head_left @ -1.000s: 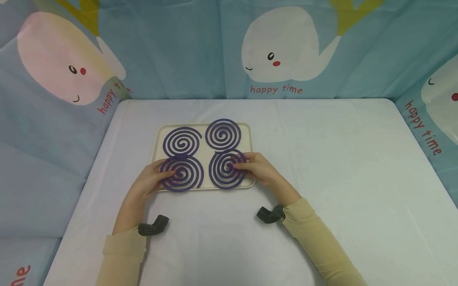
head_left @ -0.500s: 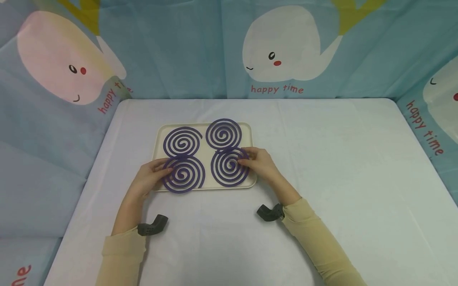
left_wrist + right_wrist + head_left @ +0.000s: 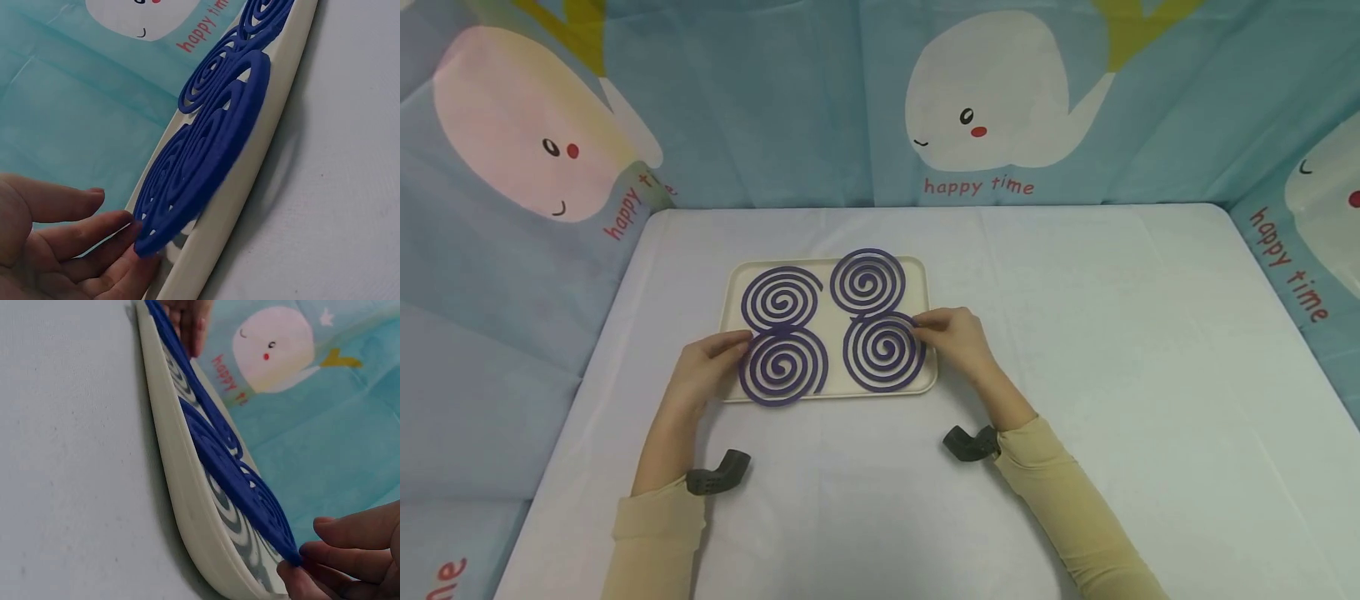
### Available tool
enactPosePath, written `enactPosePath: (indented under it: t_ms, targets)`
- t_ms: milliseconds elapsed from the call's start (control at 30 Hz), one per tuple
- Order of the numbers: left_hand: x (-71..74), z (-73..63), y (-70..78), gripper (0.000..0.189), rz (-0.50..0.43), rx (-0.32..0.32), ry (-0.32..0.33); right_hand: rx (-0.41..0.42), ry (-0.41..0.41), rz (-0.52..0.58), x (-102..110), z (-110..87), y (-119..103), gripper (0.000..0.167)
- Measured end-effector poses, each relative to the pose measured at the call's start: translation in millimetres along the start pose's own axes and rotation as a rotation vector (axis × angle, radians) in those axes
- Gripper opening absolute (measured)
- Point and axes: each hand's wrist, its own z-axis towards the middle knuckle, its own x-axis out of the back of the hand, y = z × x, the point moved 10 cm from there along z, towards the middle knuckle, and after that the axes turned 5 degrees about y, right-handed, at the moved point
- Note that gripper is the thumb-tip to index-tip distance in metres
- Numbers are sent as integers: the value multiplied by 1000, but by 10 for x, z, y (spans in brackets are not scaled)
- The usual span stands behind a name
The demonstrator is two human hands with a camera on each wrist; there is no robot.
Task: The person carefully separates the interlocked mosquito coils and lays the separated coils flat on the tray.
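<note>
Purple-blue spirals that look like mosquito coils lie over a cream tray (image 3: 835, 367). The front left coil (image 3: 782, 367) overlaps the edge of the back left coil (image 3: 782, 302); the front right coil (image 3: 886, 348) meets the back right coil (image 3: 867, 283). At the front left coil's outer rim is my left hand (image 3: 706, 367), thumb raised off it and fingertips touching its edge from below in the left wrist view. My right hand (image 3: 958, 340) is at the front right coil's outer edge, fingertips against the rim, thumb apart from it in the right wrist view.
The tray sits on a white-covered table (image 3: 1075, 317). Blue curtains printed with whales (image 3: 988, 92) hang along the back and sides. A dark camera mount (image 3: 718, 473) is worn on the left wrist, another camera mount (image 3: 970, 443) on the right.
Both thumbs have come off the tops of the front coils, and both hands have drawn outward to the rims. The front right coil has shifted slightly right.
</note>
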Motion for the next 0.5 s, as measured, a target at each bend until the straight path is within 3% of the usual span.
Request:
enactPosePath:
  t_ms: [233,333,500]
  targets:
    - [52,-17,4,48,-25,25,24,-3,-4,33,66,11,59,23]
    - [75,-38,48,47,-56,-6,43,12,-12,39,110,6,95,24]
    - [123,-86,149,42,-194,-88,84,35,-9,21,267,-28,209,24]
